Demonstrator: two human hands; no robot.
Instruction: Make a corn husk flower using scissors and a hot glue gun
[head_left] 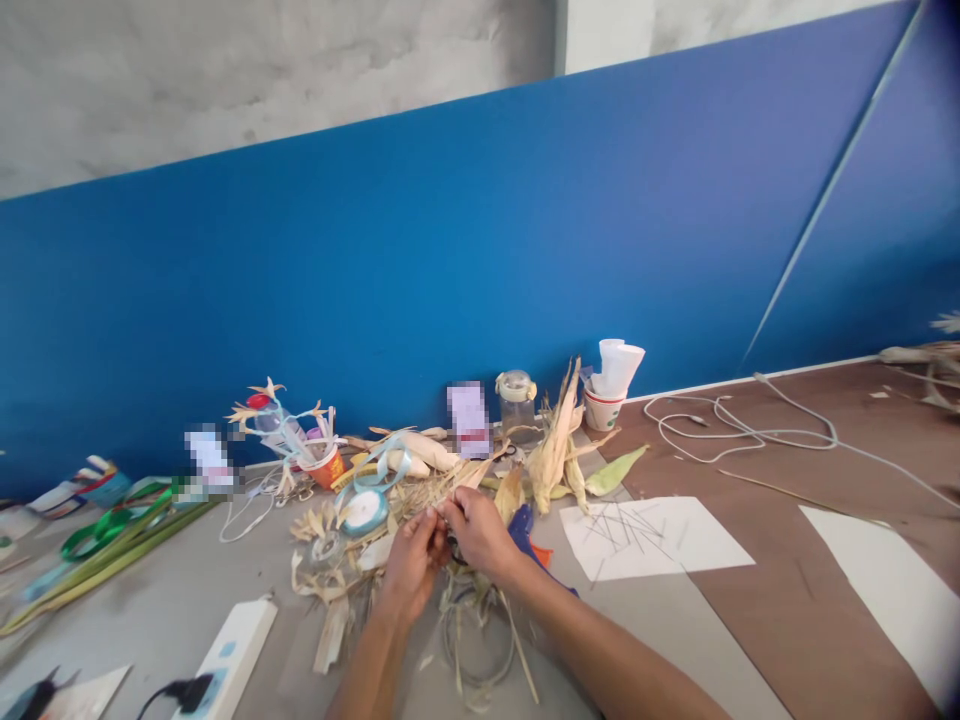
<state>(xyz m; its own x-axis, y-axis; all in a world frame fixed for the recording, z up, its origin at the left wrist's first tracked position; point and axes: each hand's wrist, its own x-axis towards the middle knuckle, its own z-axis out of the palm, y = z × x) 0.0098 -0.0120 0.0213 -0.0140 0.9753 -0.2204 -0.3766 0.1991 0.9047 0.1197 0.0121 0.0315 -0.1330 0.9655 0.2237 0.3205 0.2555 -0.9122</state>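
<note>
My left hand [414, 562] and my right hand [480, 532] meet over the middle of the table, fingertips pinched together. What they hold between them is too small to make out. Dry corn husks [555, 455] stand just beyond my right hand, and husk scraps [336, 625] lie left of my left hand. A roll of light blue ribbon [365, 512] is behind the left hand. Partly hidden by my right wrist is a blue tool with an orange part [523, 528]. Below the hands lies a loose coil of thin wire or cord [480, 660].
White paper [581, 565] with several thin dark sticks lies at right, near a white cable [750, 435]. Paper cups [604, 408] and a lidded jar [516, 405] stand along the blue partition [450, 260]. A power strip [238, 650] and long green leaves [112, 560] are at left.
</note>
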